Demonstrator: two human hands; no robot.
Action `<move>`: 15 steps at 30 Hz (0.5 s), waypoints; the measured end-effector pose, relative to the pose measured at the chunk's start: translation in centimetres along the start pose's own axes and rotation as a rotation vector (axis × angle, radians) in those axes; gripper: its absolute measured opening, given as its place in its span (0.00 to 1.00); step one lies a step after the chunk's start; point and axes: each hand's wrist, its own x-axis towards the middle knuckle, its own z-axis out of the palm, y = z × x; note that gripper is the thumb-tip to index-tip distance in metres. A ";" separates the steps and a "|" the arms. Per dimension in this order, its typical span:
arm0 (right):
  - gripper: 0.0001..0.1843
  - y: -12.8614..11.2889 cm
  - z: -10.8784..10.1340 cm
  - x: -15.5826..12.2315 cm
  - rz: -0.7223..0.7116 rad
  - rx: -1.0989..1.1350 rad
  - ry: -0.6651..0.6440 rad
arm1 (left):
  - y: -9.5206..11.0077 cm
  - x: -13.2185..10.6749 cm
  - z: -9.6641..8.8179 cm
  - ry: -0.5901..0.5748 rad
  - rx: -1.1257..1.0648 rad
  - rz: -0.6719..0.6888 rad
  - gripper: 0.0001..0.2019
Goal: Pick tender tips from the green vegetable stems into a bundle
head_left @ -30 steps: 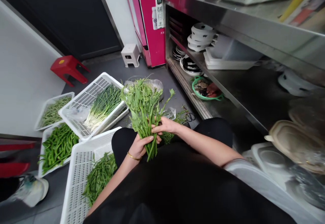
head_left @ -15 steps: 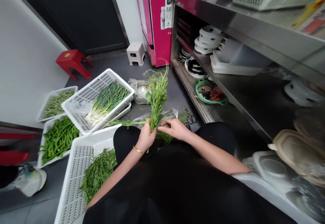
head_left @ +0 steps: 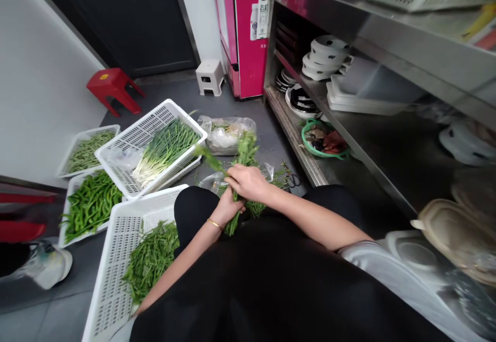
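Note:
My left hand (head_left: 225, 206), with a gold bracelet at the wrist, is closed around a bunch of leafy green stems (head_left: 246, 148) over my lap. The stem ends come out below that hand. My right hand (head_left: 248, 181) crosses in front of the bunch, its fingers pinched on a green sprig (head_left: 211, 160) that points up and left, blurred by motion. To my left, a white perforated basket (head_left: 116, 259) holds a heap of loose greens (head_left: 152, 259). More cut stems and clear plastic lie on the floor between my knees, partly hidden by my hands.
Other baskets hold scallions (head_left: 168, 148), green peppers (head_left: 93, 202) and green beans (head_left: 87, 151). A plastic bag (head_left: 228, 138) lies ahead. Steel shelving (head_left: 329, 120) with dishes and a green basket (head_left: 323, 151) borders the right. Another person's shoe (head_left: 48, 267) is at left.
My right hand has moved up and left across the bunch and now pinches a sprig. The bunch in my left hand has come lower, its top nearer my hands.

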 end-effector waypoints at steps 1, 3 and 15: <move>0.12 0.6 -0.3 -0.2 0.038 0.156 0.113 | -0.1 0.0 -0.2 -0.043 -0.174 -0.052 0.20; 0.14 2.0 -1.3 -0.8 0.136 0.504 0.274 | -0.4 0.0 -0.7 -0.086 -0.441 -0.107 0.21; 0.18 2.9 3.1 -3.0 0.494 0.951 0.124 | 2.3 -0.1 -1.1 0.044 -0.819 0.098 0.15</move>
